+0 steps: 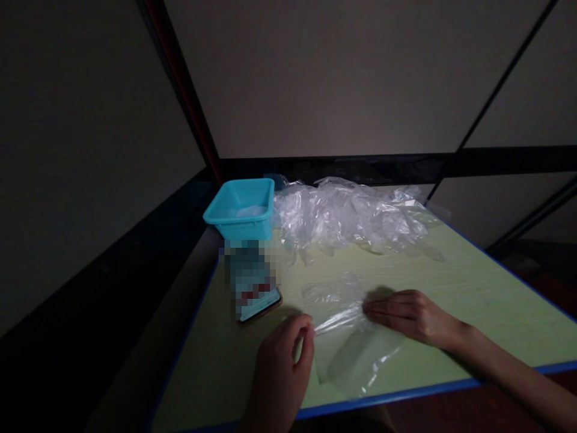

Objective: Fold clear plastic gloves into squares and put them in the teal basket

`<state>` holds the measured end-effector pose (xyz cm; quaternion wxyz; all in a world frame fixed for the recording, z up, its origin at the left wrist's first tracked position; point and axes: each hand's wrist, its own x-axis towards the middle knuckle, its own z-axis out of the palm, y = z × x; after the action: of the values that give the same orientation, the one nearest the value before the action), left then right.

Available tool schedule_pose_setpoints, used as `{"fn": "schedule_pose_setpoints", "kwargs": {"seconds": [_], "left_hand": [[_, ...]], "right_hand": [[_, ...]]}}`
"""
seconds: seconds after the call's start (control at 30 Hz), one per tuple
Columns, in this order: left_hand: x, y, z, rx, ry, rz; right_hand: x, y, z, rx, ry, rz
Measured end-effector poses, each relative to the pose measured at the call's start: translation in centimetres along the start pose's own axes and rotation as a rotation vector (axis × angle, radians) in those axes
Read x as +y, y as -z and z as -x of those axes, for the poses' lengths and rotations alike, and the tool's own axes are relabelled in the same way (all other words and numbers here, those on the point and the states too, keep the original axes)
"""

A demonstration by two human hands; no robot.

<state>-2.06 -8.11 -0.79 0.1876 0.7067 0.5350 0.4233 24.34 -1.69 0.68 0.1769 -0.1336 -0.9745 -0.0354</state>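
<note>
A clear plastic bag (347, 319) lies near the front of the table, partly creased and shiny. At its left edge, my left hand (288, 355) pinches the plastic between thumb and forefinger. My right hand (410, 316) is at the bag's right side, fingers pressed together with the tips on the plastic. The right thumb is mostly hidden. Behind both hands spreads a heap of crumpled clear plastic bags (347, 213).
A turquoise plastic basin (238, 228) stands at the back left with something whitish inside. In front of it lies a phone (261, 310), its screen blurred out. The pale table (478, 307) has a blue edge; panelled walls (315, 78) rise behind and to the left.
</note>
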Motion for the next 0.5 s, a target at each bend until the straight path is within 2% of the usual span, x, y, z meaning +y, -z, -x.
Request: {"fn": "schedule_pose_setpoints", "kwargs": {"seconds": [0.2, 0.37, 0.5], "left_hand": [[-0.2, -0.1, -0.1, 0.023, 0.123, 0.085], [-0.2, -0.2, -0.2, 0.017, 0.199, 0.182], [-0.1, -0.2, -0.5, 0.025, 0.244, 0.228]], "right_hand": [[0.5, -0.4, 0.1, 0.028, -0.065, -0.076], [0.9, -0.7, 0.0, 0.051, -0.284, -0.281], [1.2, -0.9, -0.1, 0.055, -0.378, -0.417]]}}
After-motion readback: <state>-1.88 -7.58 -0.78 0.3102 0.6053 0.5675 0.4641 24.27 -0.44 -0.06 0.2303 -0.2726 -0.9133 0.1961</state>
